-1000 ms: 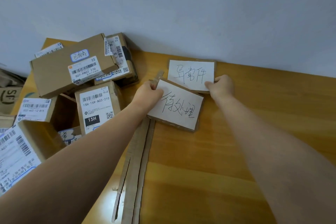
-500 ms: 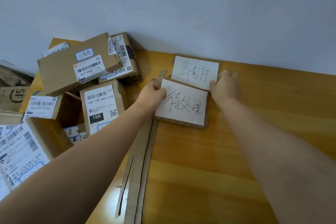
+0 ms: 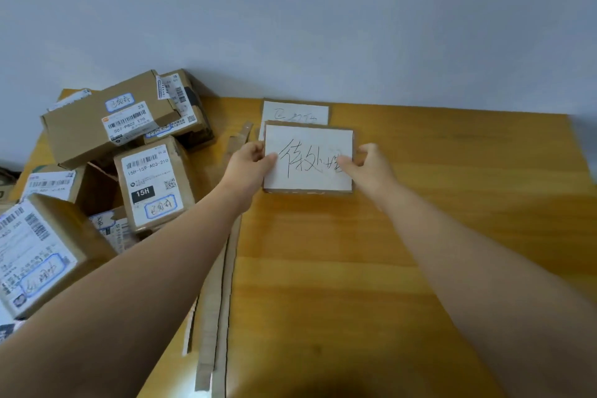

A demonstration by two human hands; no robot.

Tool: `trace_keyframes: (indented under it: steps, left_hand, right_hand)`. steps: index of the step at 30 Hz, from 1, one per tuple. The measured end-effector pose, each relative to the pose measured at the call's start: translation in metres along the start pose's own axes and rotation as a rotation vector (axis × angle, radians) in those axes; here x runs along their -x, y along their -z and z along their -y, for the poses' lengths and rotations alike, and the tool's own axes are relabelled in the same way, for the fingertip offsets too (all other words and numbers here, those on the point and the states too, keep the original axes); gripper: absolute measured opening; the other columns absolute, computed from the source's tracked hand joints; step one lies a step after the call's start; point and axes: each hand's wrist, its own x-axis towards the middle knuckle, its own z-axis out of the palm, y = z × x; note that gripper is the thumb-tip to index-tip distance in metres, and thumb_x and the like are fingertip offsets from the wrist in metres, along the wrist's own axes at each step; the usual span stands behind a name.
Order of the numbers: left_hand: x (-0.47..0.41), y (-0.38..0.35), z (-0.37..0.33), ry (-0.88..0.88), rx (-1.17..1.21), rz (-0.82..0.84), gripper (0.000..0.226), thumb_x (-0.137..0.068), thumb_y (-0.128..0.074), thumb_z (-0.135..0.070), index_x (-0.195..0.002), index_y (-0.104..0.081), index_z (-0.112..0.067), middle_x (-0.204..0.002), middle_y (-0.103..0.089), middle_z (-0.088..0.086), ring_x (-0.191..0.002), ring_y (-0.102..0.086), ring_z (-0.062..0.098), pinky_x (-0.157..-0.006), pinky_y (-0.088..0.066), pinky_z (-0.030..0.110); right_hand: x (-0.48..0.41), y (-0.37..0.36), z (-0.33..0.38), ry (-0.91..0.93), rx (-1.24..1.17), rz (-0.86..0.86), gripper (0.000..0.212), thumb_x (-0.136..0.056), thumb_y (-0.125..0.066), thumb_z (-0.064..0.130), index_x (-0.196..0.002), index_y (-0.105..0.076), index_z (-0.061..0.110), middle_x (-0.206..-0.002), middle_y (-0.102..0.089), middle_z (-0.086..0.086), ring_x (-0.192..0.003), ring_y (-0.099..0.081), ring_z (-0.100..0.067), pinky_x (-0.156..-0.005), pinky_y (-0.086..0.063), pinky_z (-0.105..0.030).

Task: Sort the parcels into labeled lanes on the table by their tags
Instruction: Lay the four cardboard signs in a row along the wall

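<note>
I hold a cardboard lane card [image 3: 308, 142] faced with white paper and black handwriting, squared up over the wooden table [image 3: 403, 236]. My left hand [image 3: 248, 168] pinches its left edge and my right hand [image 3: 368, 168] pinches its right edge, thumbs on the paper. A second handwritten card [image 3: 295, 111] lies behind it by the wall, mostly covered. Several cardboard parcels [image 3: 109, 126] with barcode labels and blue-framed tags are piled at the table's left.
A long cardboard strip [image 3: 223, 284] runs from the near edge toward the cards, splitting the parcel pile from the bare wood on the right. A grey wall stands right behind the table. One parcel [image 3: 151, 184] marked 15H sits close to my left wrist.
The front card has been straightened and shifted right, over the rear card. My right hand moved from the rear card onto the front card's right edge.
</note>
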Motion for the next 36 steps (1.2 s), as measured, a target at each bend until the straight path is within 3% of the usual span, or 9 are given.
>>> trace_keyframes:
  steps: [5,10,13,16,19,24,29,33,36]
  left_hand:
    - [0.029,-0.035,-0.004,-0.018,0.064,-0.031,0.018,-0.096,-0.055,-0.020,-0.114,-0.053,-0.016,-0.119,-0.065,0.007,-0.107,-0.064,0.025,-0.090,-0.055,0.044]
    - [0.056,-0.079,-0.005,-0.003,0.115,-0.105,0.035,-0.092,-0.061,-0.028,-0.119,-0.048,-0.011,-0.109,-0.065,0.007,-0.093,-0.065,0.023,-0.062,-0.053,0.032]
    - [0.071,-0.109,-0.003,0.018,0.142,-0.091,0.037,-0.091,-0.064,-0.029,-0.118,-0.043,-0.015,-0.103,-0.063,0.003,-0.088,-0.064,0.019,-0.064,-0.055,0.032]
    - [0.079,-0.133,-0.003,0.017,0.198,-0.109,0.031,-0.093,-0.060,-0.029,-0.117,-0.046,-0.013,-0.101,-0.063,0.006,-0.077,-0.063,0.018,-0.059,-0.055,0.032]
    - [0.080,-0.146,-0.005,0.003,0.212,-0.152,0.018,-0.098,-0.051,-0.026,-0.112,-0.053,-0.014,-0.090,-0.063,0.004,-0.064,-0.058,0.014,-0.045,-0.050,0.022]
    - [0.062,-0.143,0.007,0.033,0.151,-0.203,0.020,-0.097,-0.053,-0.025,-0.114,-0.058,-0.015,-0.105,-0.069,0.005,-0.093,-0.067,0.022,-0.076,-0.057,0.036]
    - [0.041,-0.128,0.022,0.073,0.048,-0.248,0.010,-0.099,-0.049,-0.021,-0.109,-0.052,-0.019,-0.090,-0.061,-0.005,-0.079,-0.060,0.009,-0.059,-0.048,0.023]
    - [0.022,-0.112,0.027,0.113,-0.049,-0.240,0.023,-0.099,-0.049,-0.020,-0.121,-0.052,-0.015,-0.098,-0.062,0.003,-0.080,-0.060,0.014,-0.060,-0.048,0.024]
    - [0.013,-0.105,0.027,0.132,-0.098,-0.202,0.033,-0.099,-0.049,-0.022,-0.131,-0.048,-0.013,-0.109,-0.061,0.008,-0.089,-0.060,0.020,-0.067,-0.050,0.028]
  right_hand:
    - [0.017,0.043,-0.017,-0.022,-0.165,0.053,0.044,-0.082,-0.075,0.034,-0.107,-0.046,0.013,-0.094,-0.057,0.001,-0.066,-0.051,-0.010,-0.059,-0.038,-0.024]
    - [0.030,0.089,-0.029,0.006,-0.258,0.121,0.047,-0.081,-0.077,0.026,-0.115,-0.049,0.010,-0.105,-0.062,-0.004,-0.090,-0.062,-0.019,-0.068,-0.048,-0.028]
    - [0.032,0.118,-0.039,0.050,-0.268,0.161,0.035,-0.083,-0.075,0.019,-0.111,-0.055,0.008,-0.104,-0.067,-0.004,-0.091,-0.065,-0.020,-0.077,-0.053,-0.032]
    - [0.030,0.139,-0.047,0.077,-0.210,0.130,0.026,-0.085,-0.072,0.018,-0.103,-0.057,0.007,-0.097,-0.066,-0.003,-0.079,-0.063,-0.013,-0.063,-0.048,-0.024]
    - [0.021,0.149,-0.055,0.081,-0.178,0.076,0.024,-0.085,-0.073,0.018,-0.098,-0.056,0.007,-0.095,-0.064,-0.005,-0.079,-0.061,-0.018,-0.060,-0.046,-0.024]
    - [0.000,0.140,-0.072,0.009,-0.229,0.148,0.028,-0.088,-0.069,0.017,-0.105,-0.048,0.009,-0.113,-0.062,-0.013,-0.086,-0.066,-0.024,-0.054,-0.059,-0.032]
    - [-0.024,0.127,-0.072,-0.042,-0.223,0.050,0.035,-0.097,-0.054,0.021,-0.126,-0.036,0.011,-0.123,-0.054,-0.006,-0.073,-0.066,-0.022,-0.056,-0.059,-0.033]
    - [-0.049,0.118,-0.059,-0.066,-0.221,-0.058,0.037,-0.100,-0.042,0.010,-0.134,-0.028,0.011,-0.121,-0.049,0.000,-0.080,-0.063,-0.021,-0.046,-0.049,-0.020]
    - [-0.074,0.112,-0.046,-0.090,-0.220,-0.143,0.038,-0.097,-0.040,0.002,-0.132,-0.030,0.011,-0.118,-0.048,0.001,-0.095,-0.062,-0.025,-0.052,-0.049,-0.023]
